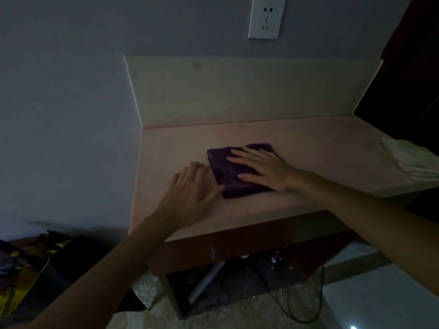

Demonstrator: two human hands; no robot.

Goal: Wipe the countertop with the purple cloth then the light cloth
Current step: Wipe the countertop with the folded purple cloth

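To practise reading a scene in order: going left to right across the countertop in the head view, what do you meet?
left hand flat on the countertop → purple cloth → right hand pressing flat on it → folded light cloth at the right edge.

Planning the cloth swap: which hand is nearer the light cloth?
Right. The right hand lies flat on the purple cloth, on the light cloth's side; the left hand is farther left.

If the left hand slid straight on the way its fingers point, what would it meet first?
Probably the purple cloth: the left hand points up-right, its fingertips right at the cloth's near-left edge. Contact is unclear.
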